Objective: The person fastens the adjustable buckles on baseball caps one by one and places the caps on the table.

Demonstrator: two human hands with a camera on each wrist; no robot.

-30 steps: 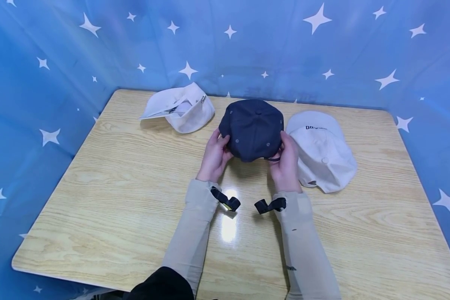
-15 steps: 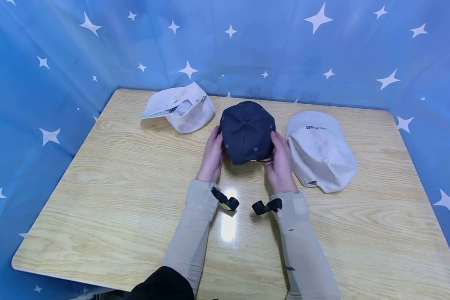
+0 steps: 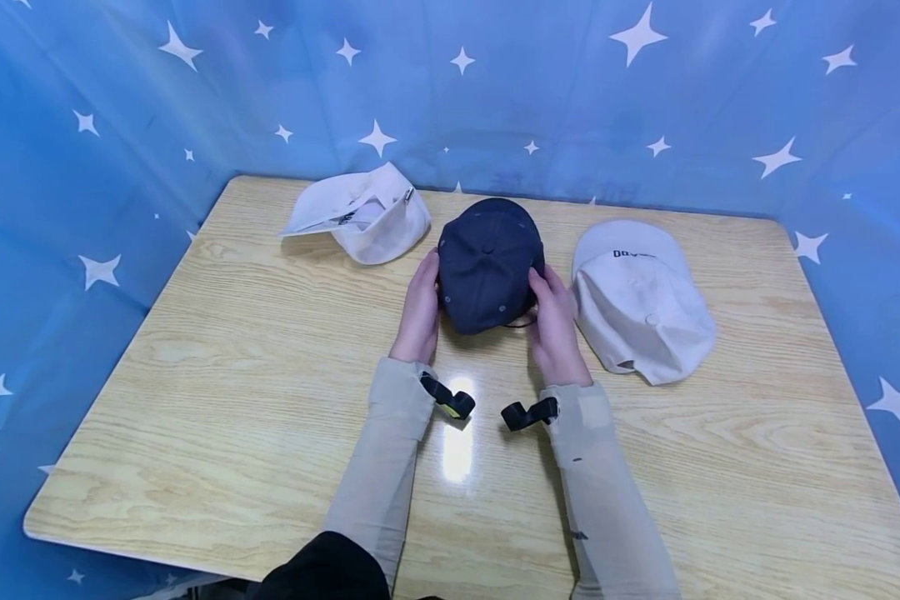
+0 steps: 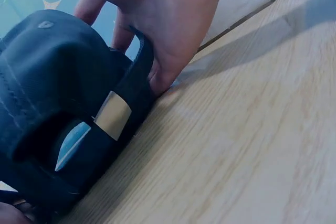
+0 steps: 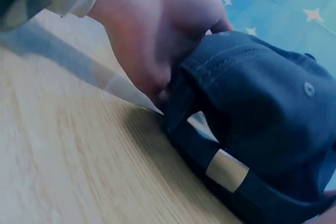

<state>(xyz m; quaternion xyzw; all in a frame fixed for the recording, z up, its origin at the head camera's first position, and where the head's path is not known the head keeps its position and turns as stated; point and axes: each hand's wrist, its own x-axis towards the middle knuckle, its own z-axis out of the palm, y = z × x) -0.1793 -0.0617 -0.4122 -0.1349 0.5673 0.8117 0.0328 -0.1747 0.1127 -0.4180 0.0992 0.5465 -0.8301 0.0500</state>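
Observation:
A dark navy baseball cap sits low over the table, crown up, held between both hands. Its back strap faces me, with a metal buckle and a loose strap end on the right. My left hand grips the cap's left side, and its thumb is tucked near the lower band in the right wrist view. On the other side, my right hand pinches the edge, thumb on the crown and fingers underneath. Most of the brim is hidden behind the crown.
A white cap lies tipped on its side at the back left of the wooden table. Close to my right hand, a second white cap lies crown up. A blue star-printed curtain stands behind the table.
The navy cap has shifted left and slightly toward me, turning a little. My right hand has moved left with it, while the left hand stays almost in place.

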